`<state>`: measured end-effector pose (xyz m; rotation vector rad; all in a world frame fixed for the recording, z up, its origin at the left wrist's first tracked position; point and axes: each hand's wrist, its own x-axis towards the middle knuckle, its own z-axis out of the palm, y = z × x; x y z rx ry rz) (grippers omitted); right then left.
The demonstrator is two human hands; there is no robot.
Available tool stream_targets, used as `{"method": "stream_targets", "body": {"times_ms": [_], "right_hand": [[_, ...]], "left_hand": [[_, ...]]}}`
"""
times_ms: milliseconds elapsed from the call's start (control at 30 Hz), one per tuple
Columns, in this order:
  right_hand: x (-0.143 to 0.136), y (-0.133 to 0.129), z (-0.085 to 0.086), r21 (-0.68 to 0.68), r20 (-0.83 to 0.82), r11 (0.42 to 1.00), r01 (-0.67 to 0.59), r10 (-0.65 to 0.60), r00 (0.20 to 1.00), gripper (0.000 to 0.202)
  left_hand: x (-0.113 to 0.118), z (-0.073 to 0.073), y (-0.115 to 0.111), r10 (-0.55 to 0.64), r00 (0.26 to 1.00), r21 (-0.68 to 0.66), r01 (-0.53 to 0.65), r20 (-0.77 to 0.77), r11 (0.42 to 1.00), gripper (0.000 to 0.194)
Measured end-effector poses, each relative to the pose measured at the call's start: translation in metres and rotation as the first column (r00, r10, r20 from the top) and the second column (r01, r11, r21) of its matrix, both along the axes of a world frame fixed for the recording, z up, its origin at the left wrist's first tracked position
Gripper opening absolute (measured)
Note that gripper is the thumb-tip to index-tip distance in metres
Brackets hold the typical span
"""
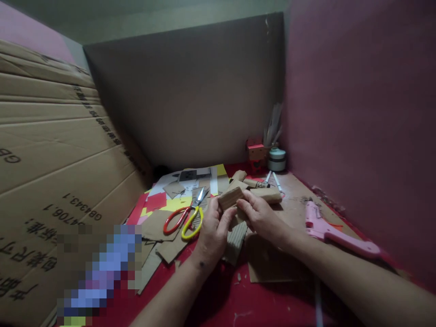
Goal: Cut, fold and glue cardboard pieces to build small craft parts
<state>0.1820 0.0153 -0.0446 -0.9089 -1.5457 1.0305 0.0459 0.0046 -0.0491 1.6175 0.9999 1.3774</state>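
Both my hands grip a small folded piece of brown cardboard (230, 198) above the middle of the table. My left hand (214, 227) holds its left side, thumb at the near edge. From the right, my right hand (260, 213) pinches it with thumb and fingers. Just left of my left hand lie scissors (191, 221) with one red and one yellow handle, blades partly apart. A corrugated cardboard strip (236, 240) lies below my hands. Beyond my right hand rests a rolled cardboard piece (267, 195).
A pink glue gun (335, 236) lies at the right. Cardboard scraps (170, 247) and coloured paper (156, 201) cover the left side. A small red and brown box figure (256, 154) and a light blue round container (277, 159) stand at the back. A large cardboard sheet (61, 172) walls the left.
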Motion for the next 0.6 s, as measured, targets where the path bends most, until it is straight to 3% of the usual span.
{"method": "stream_targets", "body": {"times_ms": [100, 200, 267, 400, 600], "right_hand": [[0.001, 0.001, 0.000, -0.008, -0.004, 0.999, -0.053, 0.053, 0.999, 0.015], [0.002, 0.001, 0.001, -0.021, 0.006, 0.995, -0.101, 0.101, 0.995, 0.019], [0.002, 0.001, 0.001, 0.039, 0.030, 0.997, -0.065, 0.064, 0.997, 0.020], [0.002, -0.002, 0.003, 0.218, 0.016, 0.973, 0.075, -0.080, 0.997, 0.022], [0.000, -0.006, 0.003, 0.310, -0.059, 0.945, 0.102, -0.088, 0.994, 0.029]], "left_hand": [[0.001, 0.005, -0.001, -0.116, 0.989, -0.098, 0.125, 0.089, 0.987, 0.023], [0.000, 0.006, 0.001, -0.104, 0.990, -0.110, 0.114, 0.092, 0.987, 0.020], [-0.001, 0.004, 0.002, -0.039, 0.999, -0.055, 0.040, 0.011, 0.998, 0.016], [-0.001, -0.005, -0.001, 0.080, 0.981, 0.184, -0.047, -0.179, 0.982, 0.007], [0.004, -0.008, -0.010, 0.114, 0.978, 0.308, -0.056, -0.173, 0.950, 0.009]]}}
